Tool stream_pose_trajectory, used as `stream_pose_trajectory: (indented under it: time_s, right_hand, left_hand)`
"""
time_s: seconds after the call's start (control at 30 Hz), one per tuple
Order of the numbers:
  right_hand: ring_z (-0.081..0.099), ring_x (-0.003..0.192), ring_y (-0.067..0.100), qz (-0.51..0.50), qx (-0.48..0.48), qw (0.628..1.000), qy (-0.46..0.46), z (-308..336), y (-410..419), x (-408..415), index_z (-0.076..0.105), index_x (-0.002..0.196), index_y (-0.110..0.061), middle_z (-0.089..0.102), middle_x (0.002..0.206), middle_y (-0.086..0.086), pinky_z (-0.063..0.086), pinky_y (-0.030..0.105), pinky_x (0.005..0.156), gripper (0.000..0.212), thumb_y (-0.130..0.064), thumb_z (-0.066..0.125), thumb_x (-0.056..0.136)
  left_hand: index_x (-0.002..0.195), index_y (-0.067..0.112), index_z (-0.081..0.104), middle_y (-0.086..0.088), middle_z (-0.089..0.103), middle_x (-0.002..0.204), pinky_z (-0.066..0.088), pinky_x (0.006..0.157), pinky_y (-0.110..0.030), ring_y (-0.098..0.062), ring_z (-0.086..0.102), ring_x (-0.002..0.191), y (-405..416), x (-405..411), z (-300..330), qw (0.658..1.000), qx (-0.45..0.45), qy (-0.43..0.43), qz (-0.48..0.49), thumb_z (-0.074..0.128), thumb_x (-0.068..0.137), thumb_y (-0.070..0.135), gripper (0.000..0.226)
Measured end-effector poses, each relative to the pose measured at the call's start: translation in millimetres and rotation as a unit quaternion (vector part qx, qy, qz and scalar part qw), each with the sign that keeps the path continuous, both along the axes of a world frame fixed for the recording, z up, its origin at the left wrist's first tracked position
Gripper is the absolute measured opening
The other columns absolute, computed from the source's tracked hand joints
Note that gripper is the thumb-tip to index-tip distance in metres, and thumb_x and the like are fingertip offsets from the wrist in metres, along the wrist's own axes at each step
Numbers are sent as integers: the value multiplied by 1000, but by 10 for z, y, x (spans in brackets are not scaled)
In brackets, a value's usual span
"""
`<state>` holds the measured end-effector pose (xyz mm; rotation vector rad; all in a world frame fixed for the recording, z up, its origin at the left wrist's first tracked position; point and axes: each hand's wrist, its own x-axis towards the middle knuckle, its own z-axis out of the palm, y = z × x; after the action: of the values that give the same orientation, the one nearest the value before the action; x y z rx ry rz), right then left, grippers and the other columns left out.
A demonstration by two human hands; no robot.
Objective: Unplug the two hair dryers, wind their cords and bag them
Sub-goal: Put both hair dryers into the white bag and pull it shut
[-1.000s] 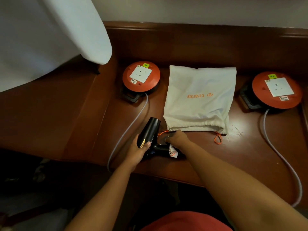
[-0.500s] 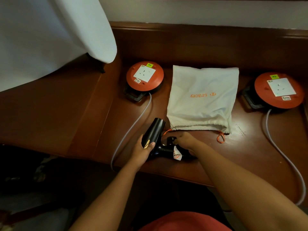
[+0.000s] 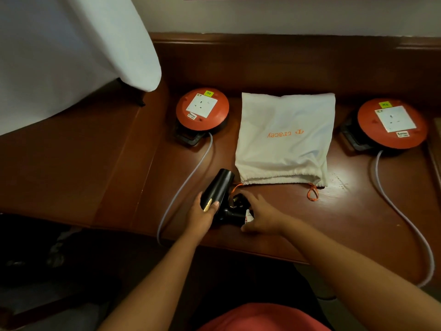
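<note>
Dryer handle and wound cord mostly hidden btwn the hands; bag contents not visible. Left hand [image 3: 201, 212] wraps fingers round black hair dryer [image 3: 217, 188] barrel, thumb on top. Right hand [image 3: 261, 216] fingers loosely spread, reaching over the plug [image 3: 239, 201], w/ thumb under; grip unclear. Dryer lies on wooden desk [image 3: 346, 211] near front edge, nozzle just beside white drawstring bag [image 3: 285, 139] mouth.

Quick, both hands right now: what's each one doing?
Left hand: grips the black hair dryer by its barrel.
Right hand: fingers spread over the plug; grip unclear.
</note>
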<state>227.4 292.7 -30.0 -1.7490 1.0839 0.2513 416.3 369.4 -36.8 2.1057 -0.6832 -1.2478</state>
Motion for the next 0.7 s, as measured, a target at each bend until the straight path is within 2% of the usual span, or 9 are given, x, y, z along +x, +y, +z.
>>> stream_pose_trajectory:
  time_s: [0.1, 0.17, 0.27, 0.4, 0.5, 0.57, 0.7]
  right_hand:
    - [46, 121, 34, 17, -90, 995, 46, -57, 134, 46, 5, 149, -37, 31, 136, 9, 41, 46, 100, 104, -38, 76, 74]
    - [45, 121, 34, 7, -128, 990, 57, -101, 213, 61, 5, 149, -37, 32, 136, 10, 38, 48, 101, 99, -41, 73, 77]
    - [49, 116, 33, -7, -169, 983, 68, -128, 278, 102, 4, 149, -35, 35, 135, 10, 36, 48, 102, 94, -44, 68, 80]
    - [56, 106, 34, -22, -180, 982, 55, -167, 310, 94, 7, 149, -35, 36, 135, 7, 42, 45, 96, 91, -47, 67, 81]
    - [55, 107, 32, -20, -200, 979, 43, -153, 312, 36, 11, 149, -35, 37, 136, 5, 43, 41, 94, 87, -50, 64, 82]
    - [53, 112, 29, -17, -225, 974, 35, -107, 316, 0, 17, 149, -31, 37, 139, 3, 41, 39, 94, 82, -51, 61, 84]
    - [50, 119, 26, -20, -272, 962, 24, 7, 320, -80, 28, 146, -31, 36, 145, 2, 39, 39, 94, 72, -52, 59, 85]
  left_hand:
    - [150, 24, 28, -8, 41, 149, 38, 109, -45, -27, 44, 132, -1, 11, -1, 1000, 7, -3, -1, 65, 89, 38, 73]
    - [150, 23, 27, -8, 38, 150, 37, 109, -44, -28, 41, 134, 1, -7, 22, 1000, 7, 1, 2, 64, 90, 36, 72]
    - [151, 22, 25, -9, 33, 153, 34, 108, -40, -28, 36, 138, -3, -35, 43, 1000, 7, -6, 2, 63, 92, 33, 71]
    - [150, 22, 27, -8, 40, 149, 38, 107, -39, -27, 43, 132, -2, -28, 51, 1000, 1, -7, -1, 65, 90, 35, 72]
    - [150, 21, 29, -1, 44, 143, 40, 106, -38, -23, 46, 128, 5, -28, 76, 1000, -2, -1, -9, 65, 89, 37, 72]
    - [148, 22, 34, -1, 49, 139, 43, 104, -40, -22, 51, 123, -2, -30, 77, 1000, -11, -8, -10, 66, 86, 44, 73]
    - [139, 26, 45, 0, 61, 127, 49, 98, -43, -17, 60, 112, -28, -33, 75, 999, -45, -19, -11, 63, 64, 67, 88]
